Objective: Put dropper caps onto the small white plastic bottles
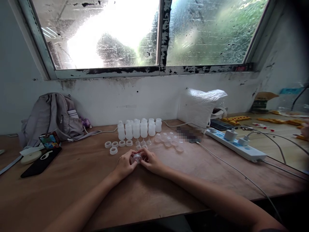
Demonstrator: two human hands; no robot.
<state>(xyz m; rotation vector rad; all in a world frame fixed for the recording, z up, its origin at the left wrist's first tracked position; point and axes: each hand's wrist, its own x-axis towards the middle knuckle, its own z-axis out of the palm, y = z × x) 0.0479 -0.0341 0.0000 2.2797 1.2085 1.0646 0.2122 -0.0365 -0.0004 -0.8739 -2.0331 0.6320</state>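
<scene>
Between both hands is a clear plastic collar ring (137, 157), gripped low over the wooden table. My left hand (126, 163) has its fingers closed on the ring's left side. On the other side, my right hand (151, 161) pinches it with thumb and fingers. Just beyond the hands lie several clear bottle nipples (143, 141). Loose collar rings (113, 150) sit to their left. Flat round translucent discs (167, 144) are spread to the right. Behind them stand several frosted baby bottles (136, 129) in a row, upright.
A grey backpack (54, 116), a small colourful box (50, 140) and a black phone-like slab (41, 162) are at left. To the right are a white power strip (236, 145), cables and a white plastic bag (196, 108). Part of another person's hand (305, 129) shows at the far right.
</scene>
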